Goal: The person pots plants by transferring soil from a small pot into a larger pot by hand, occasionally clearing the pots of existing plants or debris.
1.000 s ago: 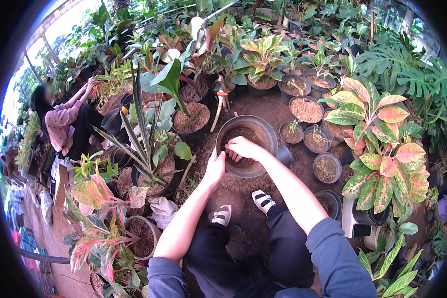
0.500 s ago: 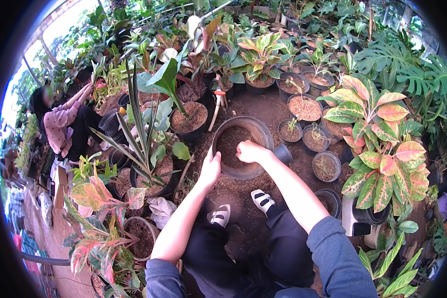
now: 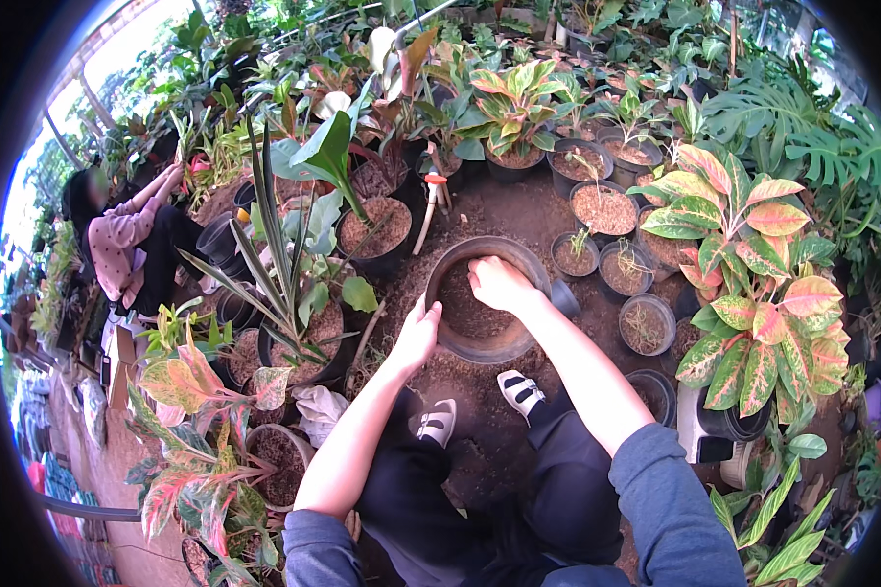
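Note:
A wide round dark plastic pot (image 3: 489, 350) stands on the ground in front of my feet, with dark soil (image 3: 468, 318) low inside it. My left hand (image 3: 417, 335) grips the pot's left rim, thumb up along the edge. Reaching in over the right side, my right hand (image 3: 500, 285) is inside the pot near its far wall. Its fingers are curled closed and point down at the soil; what they hold, if anything, is hidden. A small dark pot (image 3: 565, 299) lies against the big pot's right side.
Small potted seedlings (image 3: 646, 325) stand to the right, beside a large pink-and-green leafy plant (image 3: 754, 293). On the left are a spiky-leaved potted plant (image 3: 282, 293) and a crumpled pale cloth (image 3: 320, 413). A red-topped tap (image 3: 434, 180) rises beyond the pot. Another person (image 3: 127, 235) sits far left.
My right hand has moved farther into the pot, away from me. The pot sits slightly lower and to the right in view, with my left hand still on its rim.

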{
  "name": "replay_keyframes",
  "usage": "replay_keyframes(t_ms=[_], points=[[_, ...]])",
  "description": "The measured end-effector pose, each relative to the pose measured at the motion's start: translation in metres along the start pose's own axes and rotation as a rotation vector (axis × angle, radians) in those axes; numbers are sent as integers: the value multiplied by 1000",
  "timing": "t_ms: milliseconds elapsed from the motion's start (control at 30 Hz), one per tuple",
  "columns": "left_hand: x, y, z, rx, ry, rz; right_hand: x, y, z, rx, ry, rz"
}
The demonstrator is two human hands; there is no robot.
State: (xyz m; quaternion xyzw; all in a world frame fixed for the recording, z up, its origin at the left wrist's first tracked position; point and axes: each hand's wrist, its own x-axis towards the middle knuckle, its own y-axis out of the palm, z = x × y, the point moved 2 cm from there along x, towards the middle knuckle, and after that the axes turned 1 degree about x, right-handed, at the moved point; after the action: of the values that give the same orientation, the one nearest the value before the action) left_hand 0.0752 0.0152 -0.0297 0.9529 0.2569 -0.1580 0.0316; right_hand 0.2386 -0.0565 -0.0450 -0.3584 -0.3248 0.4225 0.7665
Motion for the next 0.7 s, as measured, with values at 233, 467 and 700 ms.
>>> replay_keyframes(t_ms=[233, 467, 700], points=[[-1, 0, -1, -94, 7, 12, 1, 5, 2, 6, -75, -29], [6, -1, 9, -78, -1, 59, 2, 11, 11, 73, -60, 33], [5, 2, 7, -110, -15, 43, 1, 17, 24, 198, -40, 123]])
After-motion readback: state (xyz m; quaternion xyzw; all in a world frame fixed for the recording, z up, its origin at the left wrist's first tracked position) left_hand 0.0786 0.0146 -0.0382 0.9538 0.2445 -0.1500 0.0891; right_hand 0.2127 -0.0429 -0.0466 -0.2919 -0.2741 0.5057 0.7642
